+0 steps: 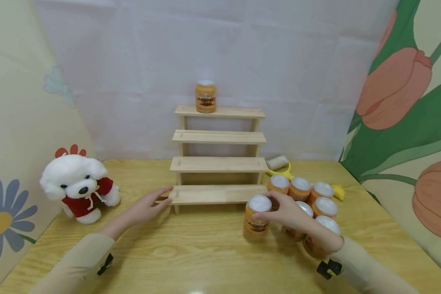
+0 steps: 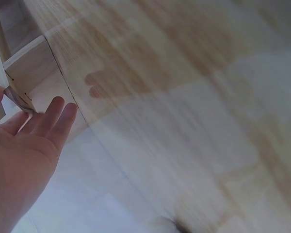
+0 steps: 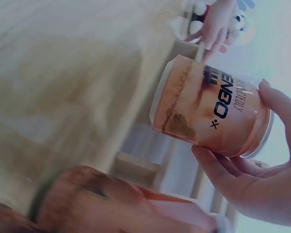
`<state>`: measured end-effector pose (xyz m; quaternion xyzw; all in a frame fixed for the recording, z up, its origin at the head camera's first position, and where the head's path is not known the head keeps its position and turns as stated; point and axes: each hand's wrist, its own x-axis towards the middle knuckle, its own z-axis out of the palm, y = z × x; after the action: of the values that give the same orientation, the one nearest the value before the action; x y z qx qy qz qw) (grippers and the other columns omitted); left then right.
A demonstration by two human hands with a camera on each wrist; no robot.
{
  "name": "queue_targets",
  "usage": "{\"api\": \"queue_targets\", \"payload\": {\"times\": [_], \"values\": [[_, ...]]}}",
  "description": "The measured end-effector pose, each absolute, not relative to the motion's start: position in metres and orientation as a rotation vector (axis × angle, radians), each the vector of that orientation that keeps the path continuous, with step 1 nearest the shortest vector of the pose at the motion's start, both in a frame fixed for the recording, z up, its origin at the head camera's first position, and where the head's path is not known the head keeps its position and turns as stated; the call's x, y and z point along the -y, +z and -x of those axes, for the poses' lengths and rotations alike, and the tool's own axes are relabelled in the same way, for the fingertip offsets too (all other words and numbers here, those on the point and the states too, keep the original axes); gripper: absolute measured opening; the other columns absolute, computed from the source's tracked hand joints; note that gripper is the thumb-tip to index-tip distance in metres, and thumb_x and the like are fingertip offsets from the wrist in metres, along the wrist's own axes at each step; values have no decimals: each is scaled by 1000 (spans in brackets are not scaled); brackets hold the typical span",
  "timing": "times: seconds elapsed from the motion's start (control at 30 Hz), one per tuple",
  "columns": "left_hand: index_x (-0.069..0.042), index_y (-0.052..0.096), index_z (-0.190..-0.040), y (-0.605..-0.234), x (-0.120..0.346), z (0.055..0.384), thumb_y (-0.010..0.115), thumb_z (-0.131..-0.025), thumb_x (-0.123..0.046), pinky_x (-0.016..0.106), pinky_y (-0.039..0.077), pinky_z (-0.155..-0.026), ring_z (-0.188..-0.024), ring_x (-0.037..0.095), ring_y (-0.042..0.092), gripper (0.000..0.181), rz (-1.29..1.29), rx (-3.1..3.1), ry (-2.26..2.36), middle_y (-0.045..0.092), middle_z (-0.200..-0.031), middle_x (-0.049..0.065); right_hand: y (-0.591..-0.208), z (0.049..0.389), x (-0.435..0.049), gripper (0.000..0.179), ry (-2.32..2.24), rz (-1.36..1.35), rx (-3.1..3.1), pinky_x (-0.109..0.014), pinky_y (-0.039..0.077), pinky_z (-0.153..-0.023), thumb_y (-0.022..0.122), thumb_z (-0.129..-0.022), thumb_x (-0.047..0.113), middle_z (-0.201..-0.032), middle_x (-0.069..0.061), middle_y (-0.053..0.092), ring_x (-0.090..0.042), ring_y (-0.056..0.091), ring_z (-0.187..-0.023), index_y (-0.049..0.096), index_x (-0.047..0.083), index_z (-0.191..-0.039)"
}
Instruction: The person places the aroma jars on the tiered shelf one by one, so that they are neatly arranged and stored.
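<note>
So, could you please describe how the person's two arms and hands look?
The arms wear a long beige fabric left sleeve and a matching right sleeve. Near the cuffs are a small black left attachment and a small black right attachment, the latter with a yellowish detail. The left grip and right grip are ungloved human hands.

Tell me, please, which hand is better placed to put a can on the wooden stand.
Likely the right hand: it holds an orange can near the wooden stand, whose bottom shelf the left hand pinches.
</note>
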<state>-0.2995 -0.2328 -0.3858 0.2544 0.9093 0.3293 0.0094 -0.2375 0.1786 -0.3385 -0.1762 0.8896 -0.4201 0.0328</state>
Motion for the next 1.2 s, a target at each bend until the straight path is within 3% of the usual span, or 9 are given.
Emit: {"api": "queue_targets", "payload": {"times": [0.57, 0.87, 1.2], "values": [[4, 30, -144, -388, 234, 303, 44, -100, -33, 52, 46, -96, -122, 42, 49, 59, -792, -2835, 1033, 32, -147, 26, -290, 247, -191, 64, -1355, 552, -2658, -28, 54, -77, 77, -77, 37, -112, -9, 64, -18, 63, -98, 52, 10, -130], [4, 30, -144, -389, 234, 303, 45, -99, -35, 52, 46, -96, -121, 42, 49, 61, -763, -2813, 1067, 32, -147, 26, -264, 264, -193, 55, -1485, 631, -2670, -29, 53, -83, 74, -82, 20, -117, -17, 60, -22, 61, -102, 52, 3, -130], [4, 32, -143, -389, 234, 303, 47, -99, -33, 51, 47, -94, -119, 43, 51, 60, -786, -2808, 1093, 34, -145, 27, -241, 285, -192, 56, -1471, 583, -2727, -34, 54, -85, 72, -84, 27, -120, -15, 60, -24, 59, -107, 51, 5, -130]]}}
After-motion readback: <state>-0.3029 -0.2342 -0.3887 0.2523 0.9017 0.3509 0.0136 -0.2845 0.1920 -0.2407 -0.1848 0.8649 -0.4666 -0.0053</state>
